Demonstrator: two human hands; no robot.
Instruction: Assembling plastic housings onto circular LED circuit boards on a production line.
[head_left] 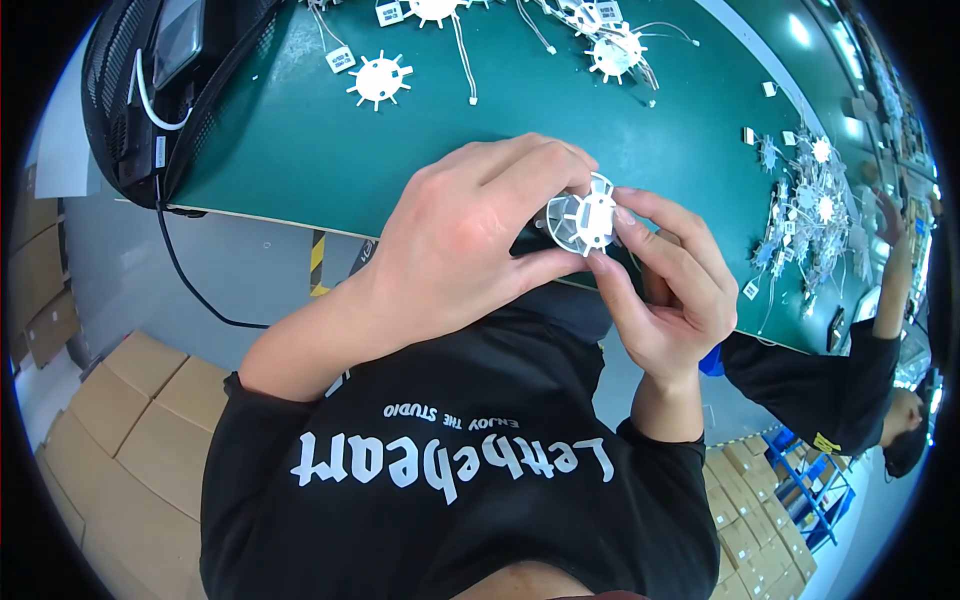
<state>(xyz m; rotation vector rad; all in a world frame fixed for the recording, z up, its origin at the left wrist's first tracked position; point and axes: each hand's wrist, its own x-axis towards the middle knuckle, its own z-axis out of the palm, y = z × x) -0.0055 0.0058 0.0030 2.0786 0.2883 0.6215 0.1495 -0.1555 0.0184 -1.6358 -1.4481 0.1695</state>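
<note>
Close to the table's near edge, both my hands are closed on one small assembly. My left hand (455,225) grips a see-through round plastic frame (563,224) by its rim, thumb below and fingers above. With thumb and fingertips, my right hand (675,275) pinches a white spoked disc (597,222) from the right. The disc sits tilted against the frame, touching it; I cannot tell whether it is fully seated. Fingers hide parts of both rims.
On the green table (320,150) lie white spoked discs (380,80) with wires and small connectors. A heap of wired parts (815,210) is at the right. A black mesh basket (120,110) stands at the left. Cardboard boxes (130,430) are stacked below. Another person (840,385) is at right.
</note>
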